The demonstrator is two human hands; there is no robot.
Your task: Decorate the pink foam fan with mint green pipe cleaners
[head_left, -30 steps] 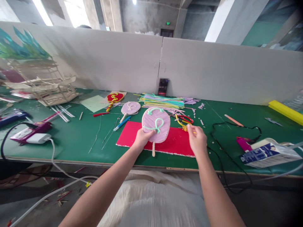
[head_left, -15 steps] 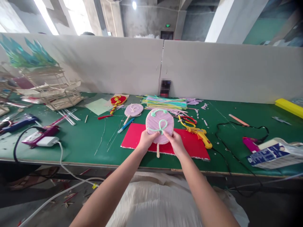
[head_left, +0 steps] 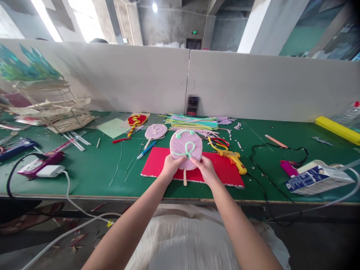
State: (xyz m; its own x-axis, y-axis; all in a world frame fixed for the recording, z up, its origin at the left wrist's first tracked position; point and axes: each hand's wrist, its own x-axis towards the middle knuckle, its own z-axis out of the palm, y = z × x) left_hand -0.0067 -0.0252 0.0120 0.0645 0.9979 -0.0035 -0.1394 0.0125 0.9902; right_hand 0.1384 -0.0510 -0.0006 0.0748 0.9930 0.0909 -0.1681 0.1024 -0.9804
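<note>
Both hands (head_left: 170,167) (head_left: 207,169) grip the lilac fan (head_left: 182,145) with fingers (head_left: 195,162) (print (head_left: 304,182) on the blue-white carton (head_left: 322,179) is illegible).

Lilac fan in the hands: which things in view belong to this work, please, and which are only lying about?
Likely part of the work:
- lilac fan, held in left hand and right hand
- red board
- yellow glue gun
- coloured fuzzy sticks

Apparently just lying about:
- blue-and-white carton
- yellow bar
</note>
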